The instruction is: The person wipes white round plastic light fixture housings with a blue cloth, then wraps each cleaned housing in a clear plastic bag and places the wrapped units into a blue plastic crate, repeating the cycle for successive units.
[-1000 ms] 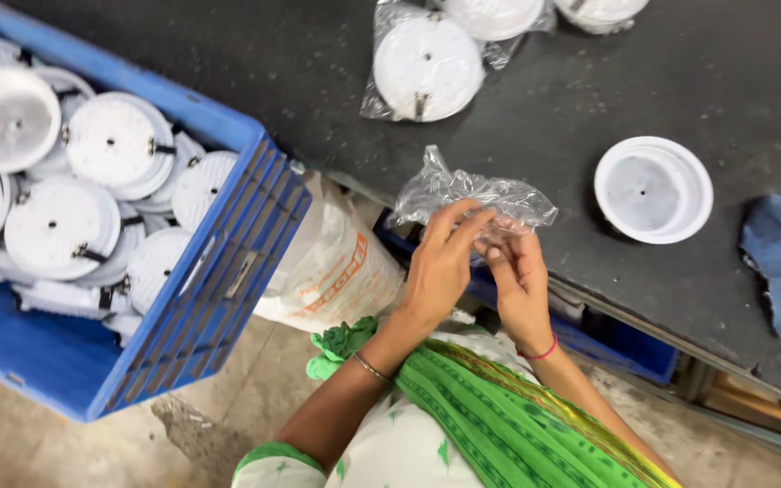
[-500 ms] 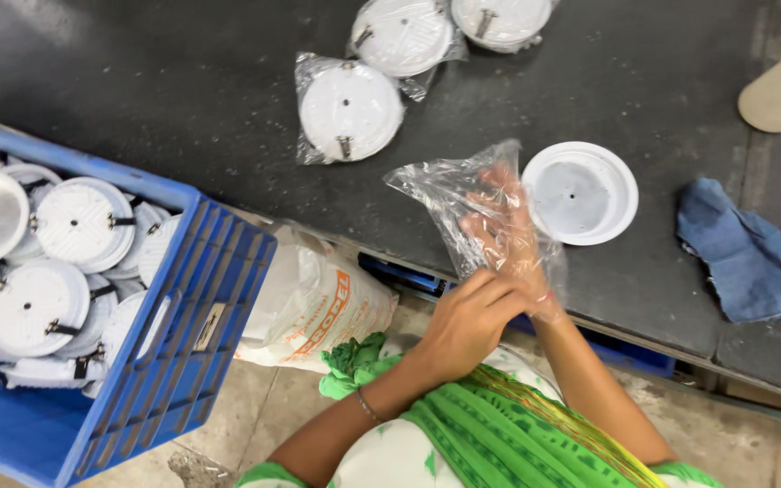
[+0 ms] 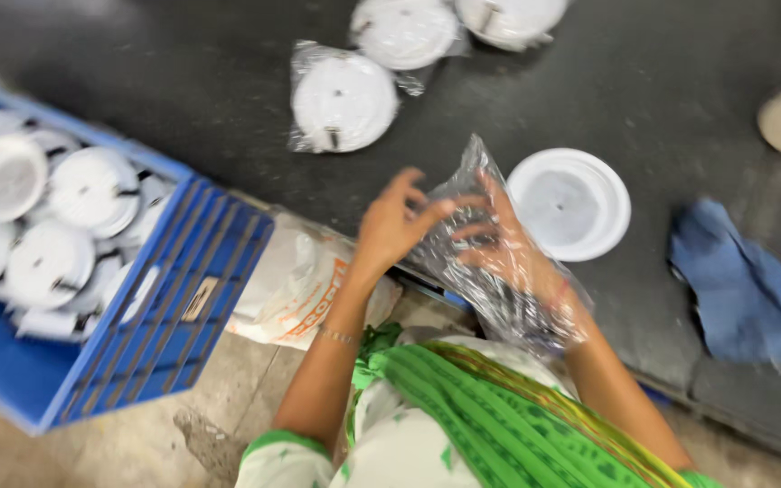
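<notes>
I'm seeing the right hand [image 3: 510,253] spreading open inside the clear plastic bag [image 3: 490,262]; the left hand [image 3: 392,226], at nine o'clock, is pinching its rim.

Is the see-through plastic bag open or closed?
Open: the right hand is pushed inside the clear plastic bag, while the left hand holds its mouth.
</notes>
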